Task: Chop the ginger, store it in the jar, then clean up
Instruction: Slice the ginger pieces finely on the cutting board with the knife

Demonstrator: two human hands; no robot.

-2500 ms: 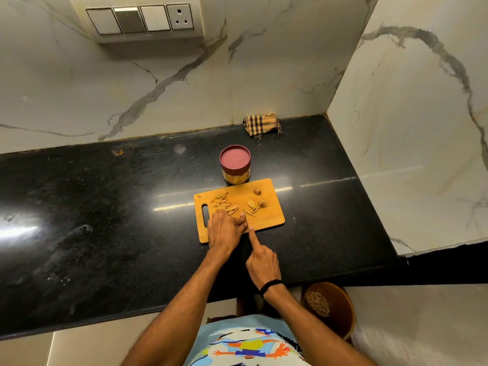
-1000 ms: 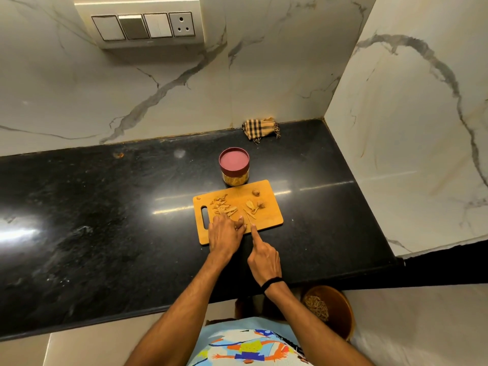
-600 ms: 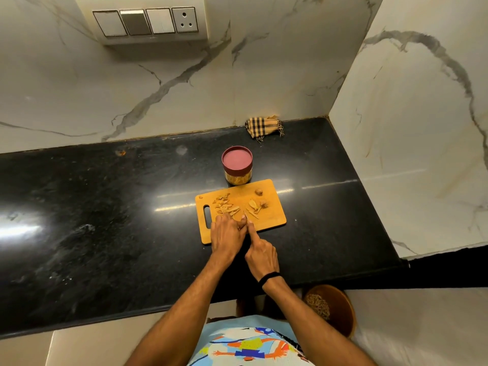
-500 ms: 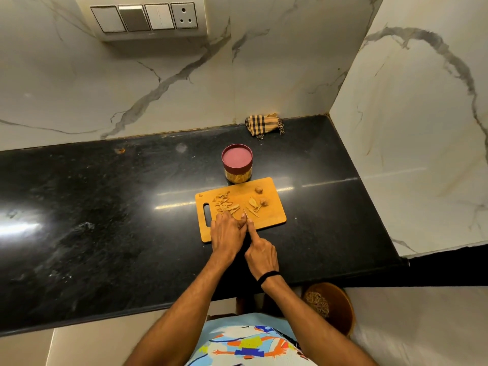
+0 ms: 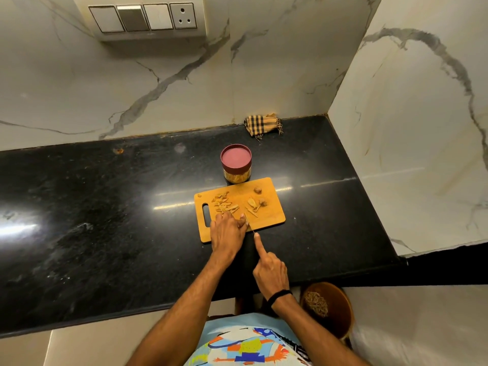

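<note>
Ideally, the left hand (image 5: 228, 229), curled over tan ginger (image 5: 223, 206), tucks its fingertips (image 5: 242, 216) (blade just beside); the right hand (image 5: 270, 270) grips the slim knife (image 5: 249, 224).

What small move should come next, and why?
Likely bring the thin-bladed knife in the right hand down for another slice: its blade sits beside the left hand on the orange wooden cutting board, where chunky ginger pieces remain.

Warm, dimmish light, glare streaks on the black countertop (image 5: 105, 220), wide-angle edges bowed.
</note>
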